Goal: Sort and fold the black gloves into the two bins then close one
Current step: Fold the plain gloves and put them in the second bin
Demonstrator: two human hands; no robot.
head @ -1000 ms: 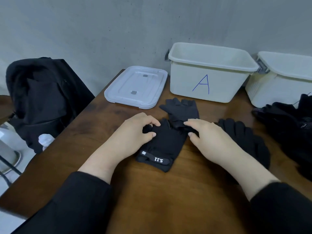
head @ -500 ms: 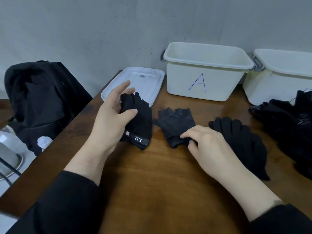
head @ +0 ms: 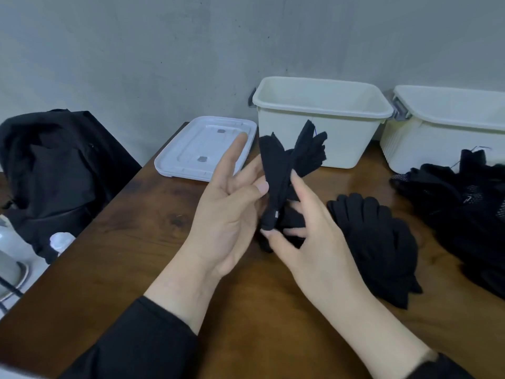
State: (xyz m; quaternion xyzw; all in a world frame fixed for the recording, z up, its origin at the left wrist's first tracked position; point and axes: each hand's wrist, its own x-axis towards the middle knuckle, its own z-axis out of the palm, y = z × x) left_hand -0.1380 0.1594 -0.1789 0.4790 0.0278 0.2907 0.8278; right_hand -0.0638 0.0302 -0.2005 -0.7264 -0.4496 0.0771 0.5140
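Both hands hold a pair of black fingerless gloves (head: 284,168) upright above the table, in front of bin A (head: 322,119). My left hand (head: 232,206) pinches the gloves with its thumb, the other fingers straight. My right hand (head: 308,233) grips their lower end from the right, with fingers curled round the cuff. Bin A stands open at the back, its letter hidden by the gloves. A second white bin (head: 448,127) stands open to its right. A white lid (head: 205,149) lies flat to the left of bin A.
Black full-finger gloves (head: 379,242) lie on the wooden table (head: 136,242) right of my hands. A heap of black gloves (head: 464,214) fills the right edge. A black bag (head: 54,170) sits on a chair beyond the table's left edge.
My right hand has lifted the second fingerless glove off the table and brought it against the one in my left hand. Both gloves are now held together, upright.
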